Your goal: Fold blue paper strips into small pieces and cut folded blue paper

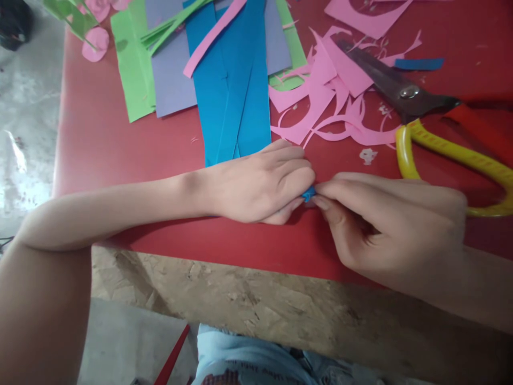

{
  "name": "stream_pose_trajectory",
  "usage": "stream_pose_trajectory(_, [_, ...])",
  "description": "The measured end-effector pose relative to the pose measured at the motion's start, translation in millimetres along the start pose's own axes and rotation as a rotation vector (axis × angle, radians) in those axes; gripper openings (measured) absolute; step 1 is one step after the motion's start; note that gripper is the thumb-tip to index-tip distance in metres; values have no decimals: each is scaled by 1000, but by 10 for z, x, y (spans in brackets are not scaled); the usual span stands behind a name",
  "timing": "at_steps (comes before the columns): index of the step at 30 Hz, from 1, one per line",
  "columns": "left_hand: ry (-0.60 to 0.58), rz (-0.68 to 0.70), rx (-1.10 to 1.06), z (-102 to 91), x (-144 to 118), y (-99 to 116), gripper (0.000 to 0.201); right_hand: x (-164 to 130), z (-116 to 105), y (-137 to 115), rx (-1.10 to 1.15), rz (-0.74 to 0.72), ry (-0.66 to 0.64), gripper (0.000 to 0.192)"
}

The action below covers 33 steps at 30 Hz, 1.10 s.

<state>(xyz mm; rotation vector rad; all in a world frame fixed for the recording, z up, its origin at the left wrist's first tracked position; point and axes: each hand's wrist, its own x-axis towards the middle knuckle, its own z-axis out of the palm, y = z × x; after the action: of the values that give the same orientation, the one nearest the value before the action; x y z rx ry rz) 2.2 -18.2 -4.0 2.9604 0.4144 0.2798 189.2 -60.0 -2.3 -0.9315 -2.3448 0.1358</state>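
Observation:
A small blue piece of folded or crumpled paper [308, 194] is pinched between my two hands, close to the table's front edge. My left hand [272, 184] is closed, with its thumb and forefinger on the left side of the piece. From the right, the thumb and forefinger of my right hand [393, 224] press on the same piece. Most of it is hidden by the fingertips. Just beyond my left hand lies a large blue paper sheet [228, 91] with crease lines.
Scissors [409, 93] with yellow and red handles lie right, partly behind my right hand. Pink paper scraps [320, 101], a blue strip [419, 64], green paper [134, 69], purple paper [172, 75] and pink paper roses [95, 44] lie on the red tabletop [160, 235].

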Motion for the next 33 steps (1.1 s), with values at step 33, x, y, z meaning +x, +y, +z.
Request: stream_pose_trajectory(33, [215, -17, 210, -29, -9, -17, 35, -37, -102, 142, -237, -334, 34, 10])
